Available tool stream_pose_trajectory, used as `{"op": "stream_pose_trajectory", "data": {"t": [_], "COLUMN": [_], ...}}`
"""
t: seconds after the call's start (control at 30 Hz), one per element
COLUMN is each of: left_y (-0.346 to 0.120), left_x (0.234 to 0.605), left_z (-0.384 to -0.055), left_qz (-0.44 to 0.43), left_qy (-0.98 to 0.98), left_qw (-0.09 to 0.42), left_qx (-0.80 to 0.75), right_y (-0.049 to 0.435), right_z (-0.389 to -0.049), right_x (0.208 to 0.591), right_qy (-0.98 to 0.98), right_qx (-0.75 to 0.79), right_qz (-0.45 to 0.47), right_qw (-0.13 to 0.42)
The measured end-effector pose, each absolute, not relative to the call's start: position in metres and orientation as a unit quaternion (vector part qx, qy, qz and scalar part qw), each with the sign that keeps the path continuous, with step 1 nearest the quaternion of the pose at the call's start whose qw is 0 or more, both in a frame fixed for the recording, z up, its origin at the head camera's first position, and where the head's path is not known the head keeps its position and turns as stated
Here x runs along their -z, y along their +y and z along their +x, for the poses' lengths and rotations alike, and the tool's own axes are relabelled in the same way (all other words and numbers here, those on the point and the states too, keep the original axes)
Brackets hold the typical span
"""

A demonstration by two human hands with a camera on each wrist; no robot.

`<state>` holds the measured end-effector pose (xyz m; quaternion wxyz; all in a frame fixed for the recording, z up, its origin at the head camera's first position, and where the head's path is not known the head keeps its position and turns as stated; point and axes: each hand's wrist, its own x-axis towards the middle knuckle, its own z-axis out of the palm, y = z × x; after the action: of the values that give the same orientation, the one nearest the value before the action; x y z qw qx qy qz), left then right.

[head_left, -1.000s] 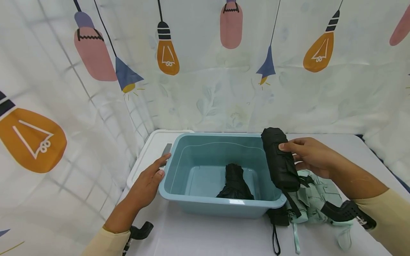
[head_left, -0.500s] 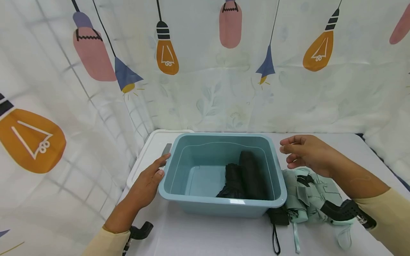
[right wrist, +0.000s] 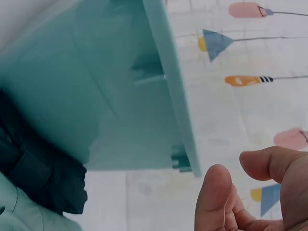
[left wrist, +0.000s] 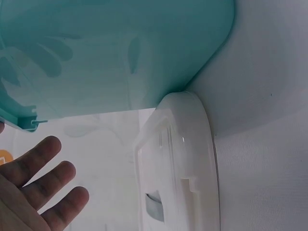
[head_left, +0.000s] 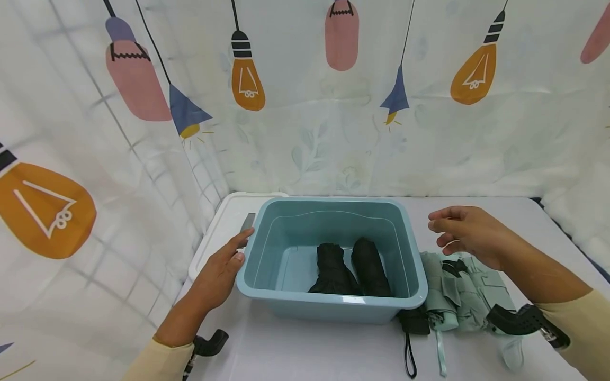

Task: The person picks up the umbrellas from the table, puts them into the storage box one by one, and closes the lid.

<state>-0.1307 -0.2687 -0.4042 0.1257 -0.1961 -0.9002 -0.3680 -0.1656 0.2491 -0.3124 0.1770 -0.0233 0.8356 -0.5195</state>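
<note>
Two black folded umbrellas, a flared one [head_left: 333,272] and a slimmer one [head_left: 371,270], lie side by side inside a blue-green plastic tub [head_left: 305,297]. My left hand [head_left: 216,275] touches the tub's left rim with its fingertips; in the left wrist view its fingers [left wrist: 50,178] extend just below the rim corner. Beyond the tub's right side my right hand [head_left: 467,233] hangs in the air, fingers loosely bent. The right wrist view shows its thumb [right wrist: 264,162] apart from the fingers, nothing between them. Below it lie light green folded umbrellas [head_left: 440,299].
Another black folded umbrella [head_left: 413,323] with a wrist loop lies against the tub's right side, partly hidden. A white lid-like panel [head_left: 209,243] with a grey latch stands behind my left hand. A patterned curtain [head_left: 305,106] closes off the back of the white table [head_left: 295,349].
My right hand let the slimmer black umbrella go into the tub and drew back to the right. Both umbrellas then settled, the flared one shifting left. The left hand stayed at the rim.
</note>
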Motion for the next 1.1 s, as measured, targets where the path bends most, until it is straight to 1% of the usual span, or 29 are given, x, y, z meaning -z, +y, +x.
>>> {"op": "stream_pose_trajectory", "data": {"t": [0.53,1.1], "left_y": [-0.269,-0.268], "left_x": [0.404,0.403], "left_z": [-0.13,-0.13], "left_qz": [-0.2,-0.201], "left_qy": [-0.9,-0.9], "left_qw": [0.124,0.127], "left_qx": [0.368,0.365], "right_y": [0.29,0.336], "right_z": [-0.161,-0.153], "right_x": [0.332,0.356], "right_qy": [0.848,0.849], "right_qx": [0.502,0.499], "right_qz": [-0.012,-0.002], "right_qw": [0.168,0.174]}}
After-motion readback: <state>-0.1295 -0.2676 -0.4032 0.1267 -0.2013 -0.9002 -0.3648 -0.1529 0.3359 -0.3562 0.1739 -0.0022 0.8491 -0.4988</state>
